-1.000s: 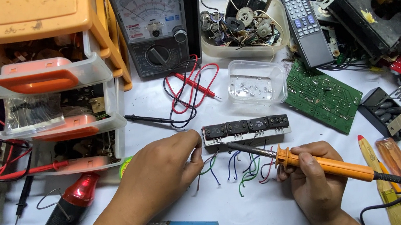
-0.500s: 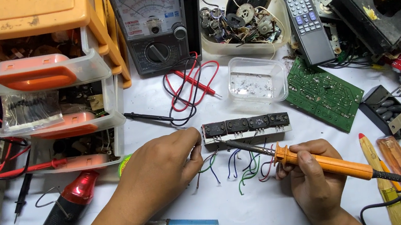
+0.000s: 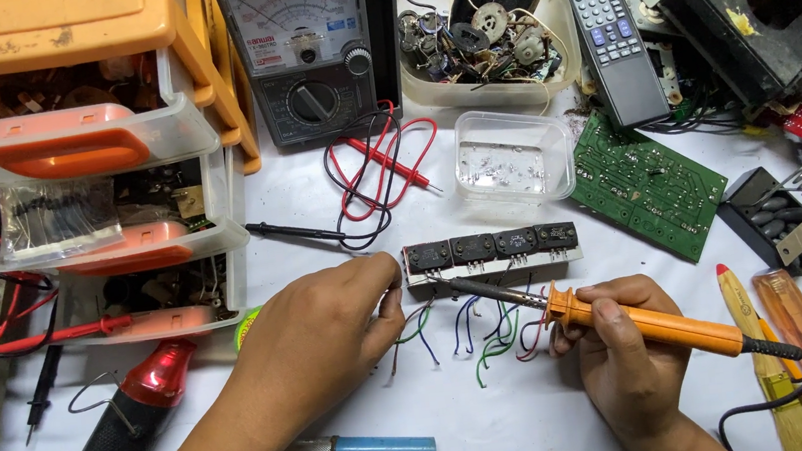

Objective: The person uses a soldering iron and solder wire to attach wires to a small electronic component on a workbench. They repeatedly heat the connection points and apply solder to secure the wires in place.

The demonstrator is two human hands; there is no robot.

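From the camera on my head, looking down at the bench: my right hand (image 3: 627, 356) is closed in a pen grip round the orange handle of the soldering iron (image 3: 633, 322), fingers wrapped, thumb on top. The iron's long axis runs from lower right up to the left, and its dark tip lies against the lower front edge of the row of black transistors on the metal strip (image 3: 492, 251), near that row's left half. The strip lies crosswise in front of me, its long axis left to right, just above and between both hands, with its coloured wire leads (image 3: 478, 327) hanging down toward me.

My left hand (image 3: 317, 331) lies knuckles up, to the left of the strip and nearer to it than the right one, which works only through the iron. Its fingers are curled inward with the fingertips at the strip's left end; they seem to pinch a thin lead or the strip's corner there, but I cannot tell exactly what they hold, since the back of the hand hides the fingertips. My left forearm comes in from the bottom edge at a slant.

Around it: a clear plastic tub (image 3: 512, 155) just beyond the strip, the analogue multimeter (image 3: 312, 44) further back with its red and black probe leads (image 3: 377, 173), and a green circuit board (image 3: 646, 182) off to the right.
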